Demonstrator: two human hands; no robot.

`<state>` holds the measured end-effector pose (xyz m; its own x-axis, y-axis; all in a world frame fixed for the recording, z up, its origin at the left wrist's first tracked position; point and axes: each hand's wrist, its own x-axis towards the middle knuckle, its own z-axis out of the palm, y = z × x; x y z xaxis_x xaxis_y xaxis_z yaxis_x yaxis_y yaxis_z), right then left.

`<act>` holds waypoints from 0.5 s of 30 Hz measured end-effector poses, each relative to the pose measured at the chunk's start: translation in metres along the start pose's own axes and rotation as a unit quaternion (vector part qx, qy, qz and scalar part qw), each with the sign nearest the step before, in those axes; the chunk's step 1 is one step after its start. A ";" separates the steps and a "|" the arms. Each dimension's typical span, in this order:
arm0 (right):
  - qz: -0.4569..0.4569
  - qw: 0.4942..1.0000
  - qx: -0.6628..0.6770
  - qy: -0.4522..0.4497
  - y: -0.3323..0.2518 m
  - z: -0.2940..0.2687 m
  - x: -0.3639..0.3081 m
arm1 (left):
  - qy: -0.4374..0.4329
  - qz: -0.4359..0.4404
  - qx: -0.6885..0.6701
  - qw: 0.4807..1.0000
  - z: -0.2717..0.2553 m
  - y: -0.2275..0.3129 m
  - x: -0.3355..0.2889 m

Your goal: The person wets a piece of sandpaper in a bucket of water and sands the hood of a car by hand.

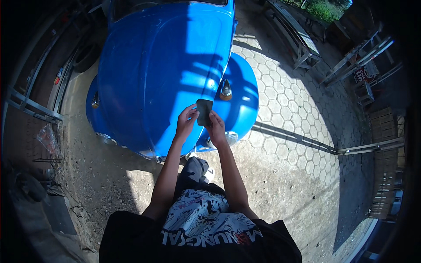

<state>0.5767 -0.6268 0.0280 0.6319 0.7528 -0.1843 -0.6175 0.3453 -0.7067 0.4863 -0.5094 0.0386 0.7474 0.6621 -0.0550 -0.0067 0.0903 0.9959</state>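
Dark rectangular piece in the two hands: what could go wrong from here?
1. The dark rectangular piece is held near its edges by the left hand and right hand, so it might slip if either grip loosens.
2. Its material can't be told from this view; if it is rough, it could scuff the glossy paint of the blue hood.
3. Hard shadows and bright sun share that hood, so small marks might be missed.

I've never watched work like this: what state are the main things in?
Dark flat rectangular piece: held at both sides
Left bare hand: gripping the piece's left side
Right bare hand: gripping the piece's right side
Rounded blue metal car hood: shut, partly shaded
Long greyish wooden bench: standing upright
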 end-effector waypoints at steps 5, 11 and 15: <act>0.001 0.995 -0.098 0.030 0.006 0.015 -0.049 | 0.008 0.008 -0.007 1.000 -0.015 0.011 -0.045; -0.078 0.968 -0.238 0.020 0.064 0.050 -0.065 | 0.026 0.039 -0.004 0.999 -0.094 -0.006 -0.091; -0.040 0.932 -0.328 -0.151 0.118 0.102 -0.061 | 0.014 0.062 0.051 0.997 -0.181 0.001 -0.138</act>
<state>0.4175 -0.5750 0.0250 0.4417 0.8970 0.0178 -0.0920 0.0650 -0.9936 0.2627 -0.4666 0.0338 0.7258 0.6845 0.0691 -0.0303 -0.0685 0.9972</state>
